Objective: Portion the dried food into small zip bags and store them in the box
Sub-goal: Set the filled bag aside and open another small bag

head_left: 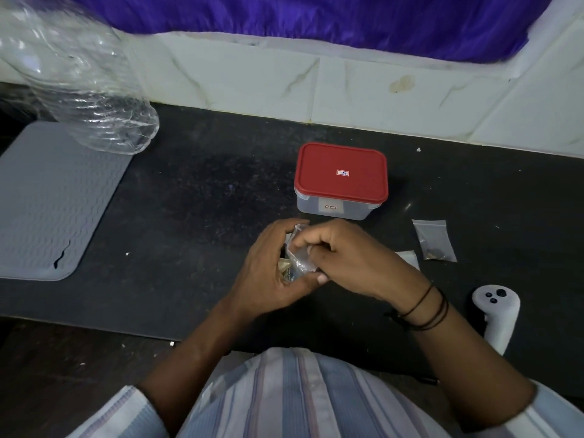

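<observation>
While both hands meet at the middle of the dark surface (196,191), they work one small clear zip bag (301,259) between them. The left hand (271,270) cups the bag from below and from the 9 o'clock side, its grip curled round the bag and some darker, partly hidden stuff under it. The right hand (344,260) comes in from 3 o'clock, its fingers bent and its grip pinching the bag's upper edge. At 12 o'clock from the hands, just beyond them, stands the box (339,184), its red lid on. At 3 o'clock, near the right wrist, a second zip bag (434,240) lies flat with a little dark food in its bottom, and the corner of another clear bag (409,259) shows beside the wrist. A white controller (496,317) lies at 4 o'clock. A grey mat (53,203) sits at 9 o'clock, with crumpled clear plastic (82,77) above it at 10 o'clock.
</observation>
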Motion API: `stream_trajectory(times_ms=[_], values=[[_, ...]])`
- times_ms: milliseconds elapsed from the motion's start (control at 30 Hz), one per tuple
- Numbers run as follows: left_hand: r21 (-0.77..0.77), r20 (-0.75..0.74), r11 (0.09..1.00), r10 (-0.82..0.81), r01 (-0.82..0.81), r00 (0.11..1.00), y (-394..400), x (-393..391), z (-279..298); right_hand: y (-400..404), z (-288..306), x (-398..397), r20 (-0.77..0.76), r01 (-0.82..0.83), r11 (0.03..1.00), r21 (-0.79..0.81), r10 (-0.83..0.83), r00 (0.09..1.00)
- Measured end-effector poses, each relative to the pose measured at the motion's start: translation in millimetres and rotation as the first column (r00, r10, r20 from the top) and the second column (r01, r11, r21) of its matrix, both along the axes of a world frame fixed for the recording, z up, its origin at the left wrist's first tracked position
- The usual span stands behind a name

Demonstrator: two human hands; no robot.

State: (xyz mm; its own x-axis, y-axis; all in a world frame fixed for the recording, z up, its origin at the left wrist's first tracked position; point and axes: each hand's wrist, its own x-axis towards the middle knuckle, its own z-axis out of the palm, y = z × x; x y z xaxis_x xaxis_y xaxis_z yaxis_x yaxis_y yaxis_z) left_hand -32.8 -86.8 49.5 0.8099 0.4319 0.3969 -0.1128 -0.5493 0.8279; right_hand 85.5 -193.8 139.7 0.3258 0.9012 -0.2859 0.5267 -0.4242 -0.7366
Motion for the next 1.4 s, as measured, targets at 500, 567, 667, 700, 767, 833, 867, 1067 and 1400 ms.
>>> stream_trajectory(times_ms=[500,567,667,700,767,833,867,1067,1400], values=[[0.113,-0.033,0.979,0.174,-0.169,0.984,9.4,-14.8,-15.0,41.3,-11.7,-17.4,0.118,-0.043,0.994,-0.099,0.055,0.992],[0.09,-0.012,0.976,0.2,-0.198,0.98,12.6,-17.5,-14.7,42.6,-16.0,-19.8,0.17,-0.007,0.998,-0.062,0.017,0.985],[0.056,0.03,0.972,0.225,-0.226,0.974,16.0,-20.2,-13.8,43.6,-16.5,-23.3,0.255,-0.019,0.989,-0.149,0.057,0.965],[0.042,0.037,0.973,0.227,-0.228,0.973,16.8,-20.4,-13.9,43.9,-15.0,-24.3,0.262,-0.036,0.983,-0.183,0.084,0.961],[0.021,0.031,0.974,0.226,-0.227,0.974,17.2,-20.9,-14.9,45.1,-10.8,-24.8,0.227,-0.083,0.971,-0.225,0.135,0.964],[0.025,0.014,0.973,0.229,-0.229,0.973,17.2,-21.9,-16.4,47.1,-6.0,-26.0,0.133,-0.146,0.961,-0.234,0.18,0.975],[0.031,0.006,0.973,0.231,-0.231,0.973,17.3,-22.1,-17.4,47.3,-3.9,-26.8,0.078,-0.185,0.955,-0.232,0.208,0.975],[-0.053,-0.033,0.918,0.391,-0.392,0.92,24.2,-24.9,-14.5,39.3,-11.1,-14.1,-0.141,-0.02,0.996,0.085,0.032,0.99],[-0.146,-0.318,0.805,0.512,-0.575,0.798,26.9,-59.2,-28.6,-3.4,-100.5,2.6,0.507,0.156,0.975,-0.158,-0.056,0.86]])
